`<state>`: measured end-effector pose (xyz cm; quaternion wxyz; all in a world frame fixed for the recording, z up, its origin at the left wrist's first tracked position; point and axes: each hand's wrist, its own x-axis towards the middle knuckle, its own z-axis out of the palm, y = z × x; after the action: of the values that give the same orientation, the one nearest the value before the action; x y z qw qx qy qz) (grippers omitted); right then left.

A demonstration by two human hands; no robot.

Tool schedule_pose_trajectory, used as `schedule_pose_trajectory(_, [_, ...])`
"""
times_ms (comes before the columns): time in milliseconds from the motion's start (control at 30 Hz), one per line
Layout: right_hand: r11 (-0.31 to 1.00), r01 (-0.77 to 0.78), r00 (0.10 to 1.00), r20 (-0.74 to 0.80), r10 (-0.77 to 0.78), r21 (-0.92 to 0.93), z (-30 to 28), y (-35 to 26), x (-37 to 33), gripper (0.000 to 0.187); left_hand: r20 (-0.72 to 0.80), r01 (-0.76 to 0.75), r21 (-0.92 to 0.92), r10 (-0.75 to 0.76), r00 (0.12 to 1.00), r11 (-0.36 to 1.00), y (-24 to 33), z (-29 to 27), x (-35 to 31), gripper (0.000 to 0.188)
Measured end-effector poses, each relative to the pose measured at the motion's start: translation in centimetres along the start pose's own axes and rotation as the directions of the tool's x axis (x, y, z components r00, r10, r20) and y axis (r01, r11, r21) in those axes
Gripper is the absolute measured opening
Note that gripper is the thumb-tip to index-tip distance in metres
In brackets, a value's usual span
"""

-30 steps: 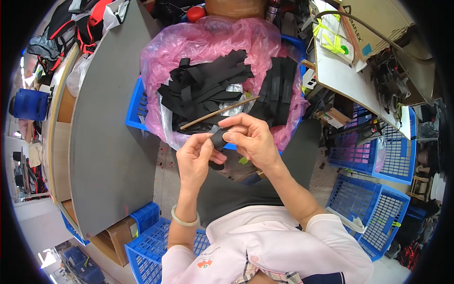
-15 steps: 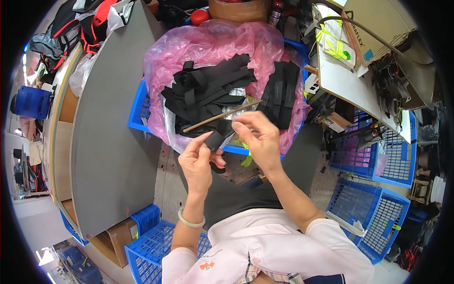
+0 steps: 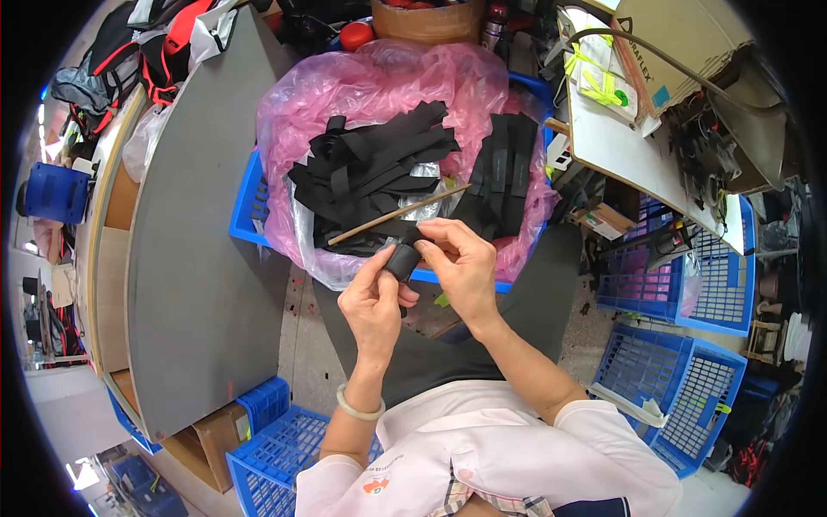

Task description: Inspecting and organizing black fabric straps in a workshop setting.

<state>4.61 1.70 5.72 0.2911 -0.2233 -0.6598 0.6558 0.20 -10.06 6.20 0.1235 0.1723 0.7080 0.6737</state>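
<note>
Head view: pinches a curled black strap (image 3: 402, 264) in left hand (image 3: 372, 305) and right hand (image 3: 465, 270), could let it uncurl by easing either grip.

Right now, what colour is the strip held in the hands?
Black. The strip shows best in the head view, the only one here.

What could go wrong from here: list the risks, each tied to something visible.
The black strip is held between the left hand and right hand, so a loosened pinch might drop it.

The wooden stick lies across the pile of black strips; a bump from a hand could roll it.

The pink liner bunches in folds around the pile, so a strip might get lost in them.
</note>
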Motion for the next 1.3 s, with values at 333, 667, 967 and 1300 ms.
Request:
schedule_pose_trajectory(333, [0.993,-0.054,0.998,-0.007,0.055,0.104,-0.7,0.8,0.1,0.011,-0.087,0.127,-0.182,-0.145,0.986,0.975,-0.9,0.8,-0.1,0.027])
schedule_pose_trajectory(667, [0.552,-0.669,0.732,0.569,0.375,0.497,-3.3,0.5,1.3,0.011,0.240,0.333,-0.399,-0.253,0.937,0.854,-1.1,-2.4,1.9,0.024])
schedule_pose_trajectory(967, [0.839,-0.370,0.909,0.343,0.238,0.399,-2.9,0.0,1.0,0.013,0.125,0.164,-0.343,-0.128,0.984,0.925,-1.3,-1.7,1.2,0.024])
schedule_pose_trajectory(1300, [0.441,-0.660,0.747,0.591,0.303,0.608,-3.1,1.3,0.8,0.011,0.092,0.063,-0.303,-0.037,0.995,0.951,-1.1,-1.8,0.8,0.022])
